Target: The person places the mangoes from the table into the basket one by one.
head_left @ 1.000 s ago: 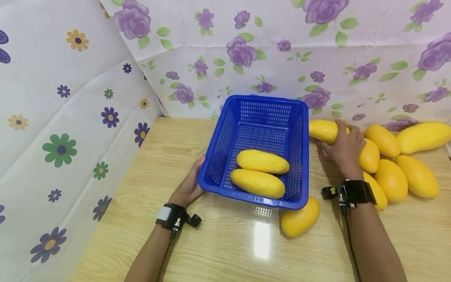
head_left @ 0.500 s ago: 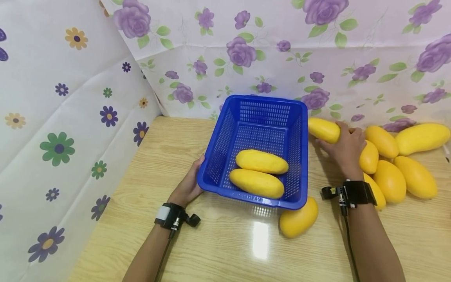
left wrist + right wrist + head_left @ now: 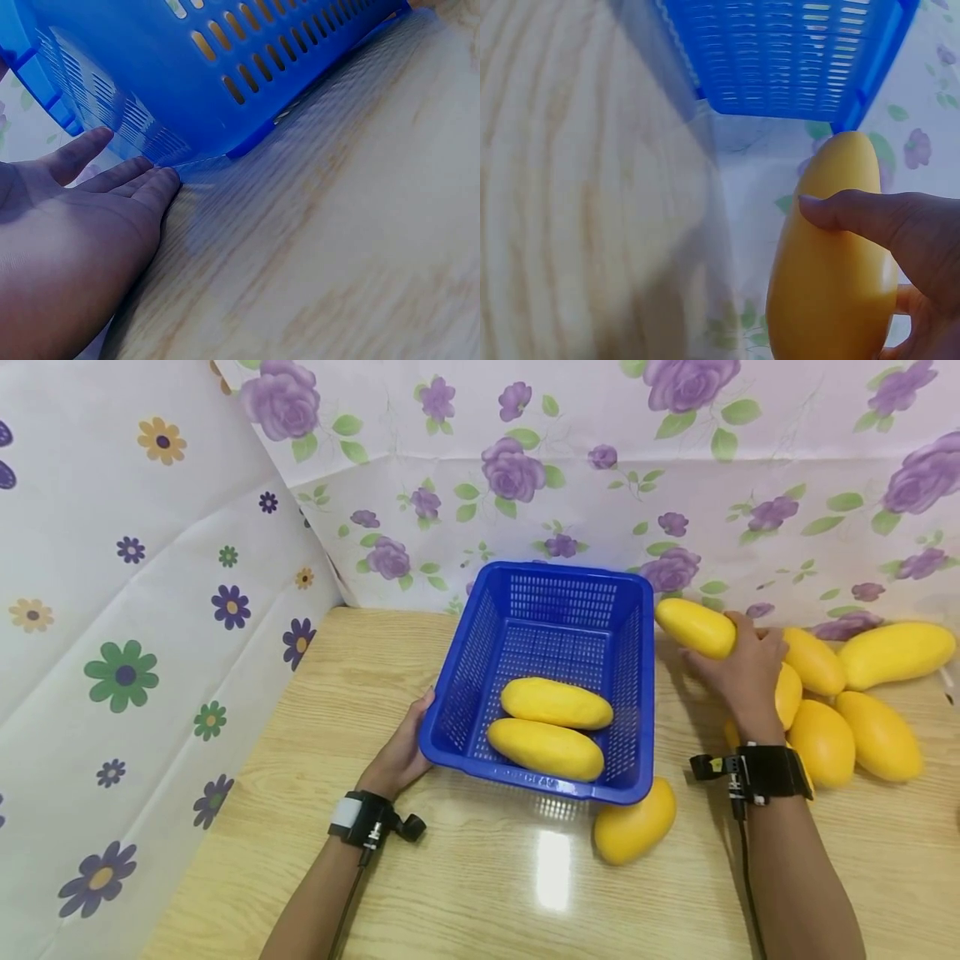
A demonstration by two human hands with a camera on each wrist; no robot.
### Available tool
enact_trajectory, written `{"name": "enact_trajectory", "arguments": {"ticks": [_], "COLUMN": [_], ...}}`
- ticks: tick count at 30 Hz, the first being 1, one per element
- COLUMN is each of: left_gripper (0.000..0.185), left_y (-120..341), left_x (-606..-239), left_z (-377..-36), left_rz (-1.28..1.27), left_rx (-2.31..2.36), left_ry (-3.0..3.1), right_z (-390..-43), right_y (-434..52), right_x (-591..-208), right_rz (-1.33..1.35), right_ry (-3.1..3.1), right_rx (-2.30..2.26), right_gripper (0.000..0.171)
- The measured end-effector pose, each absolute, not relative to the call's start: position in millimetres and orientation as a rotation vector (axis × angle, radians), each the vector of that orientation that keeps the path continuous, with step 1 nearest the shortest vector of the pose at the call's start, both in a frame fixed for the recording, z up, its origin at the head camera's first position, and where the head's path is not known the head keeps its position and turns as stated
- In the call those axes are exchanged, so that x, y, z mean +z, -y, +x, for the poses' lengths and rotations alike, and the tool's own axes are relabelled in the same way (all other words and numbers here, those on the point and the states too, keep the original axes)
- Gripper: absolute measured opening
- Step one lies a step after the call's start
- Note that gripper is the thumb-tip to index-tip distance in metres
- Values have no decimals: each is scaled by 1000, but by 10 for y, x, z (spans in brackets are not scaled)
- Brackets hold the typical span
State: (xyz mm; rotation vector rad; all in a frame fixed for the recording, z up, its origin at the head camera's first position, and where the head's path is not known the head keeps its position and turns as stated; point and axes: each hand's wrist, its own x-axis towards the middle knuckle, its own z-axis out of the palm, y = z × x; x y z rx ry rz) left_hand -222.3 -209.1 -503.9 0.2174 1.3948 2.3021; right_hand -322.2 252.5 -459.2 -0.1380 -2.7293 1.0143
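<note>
Right hand (image 3: 746,672) has a tight grip round one yellow mango (image 3: 694,627); left hand (image 3: 399,758) rests flat-fingered against the blue basket (image 3: 633,693).

Right hand (image 3: 746,672) holds one mango (image 3: 695,627) just right of the basket (image 3: 555,589). Pile of mangoes (image 3: 847,710) lies right of that grip. Two mangoes (image 3: 551,727) lie in the basket, left of it. Left hand (image 3: 401,756) rests against the basket's near-left wall.
</note>
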Motion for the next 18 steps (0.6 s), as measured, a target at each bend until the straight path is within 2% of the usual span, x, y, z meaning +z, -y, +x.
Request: {"name": "enact_trajectory", "arguments": {"ticks": [11, 18], "left_gripper": [69, 73], "left_y": [2113, 2102], "left_x": [-5043, -5055], "left_z": [-2218, -2224], "left_rz": [266, 262], "left_rx": [2324, 2318], "left_ry": [-1382, -1381], "right_z": [-3158, -3078], "right_y": [-2486, -2472], "right_x": [-4390, -4281], "right_rz": [-110, -147], "right_ry": [2690, 2751], "right_rx": [1063, 1192], "right_gripper": [90, 96]}}
